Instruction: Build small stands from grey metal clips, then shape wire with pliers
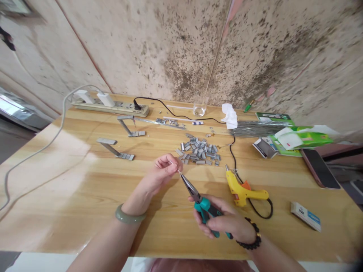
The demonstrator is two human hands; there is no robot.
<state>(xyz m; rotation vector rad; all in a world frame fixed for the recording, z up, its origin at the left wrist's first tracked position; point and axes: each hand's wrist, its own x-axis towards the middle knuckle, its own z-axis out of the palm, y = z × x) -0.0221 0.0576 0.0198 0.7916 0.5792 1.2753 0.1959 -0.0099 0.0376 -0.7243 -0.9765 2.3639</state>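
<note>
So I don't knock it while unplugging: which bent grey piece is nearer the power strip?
The far bent grey piece, in front of the power strip; the other piece sits farther left, nearer the front edge of the table.

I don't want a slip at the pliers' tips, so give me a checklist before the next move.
1. Pliers held in the right hand: ok.
2. Thin piece pinched by the left hand: ok.
3. Pliers' tips firmly gripping that piece: cannot tell; too small to see.
4. Glue gun apart from both hands: ok; it lies on the table to the right.
5. Glue gun cool: cannot tell; heat doesn't show.
6. Metal pieces sorted: not ok; they lie in a jumbled pile beyond the hands.
</note>
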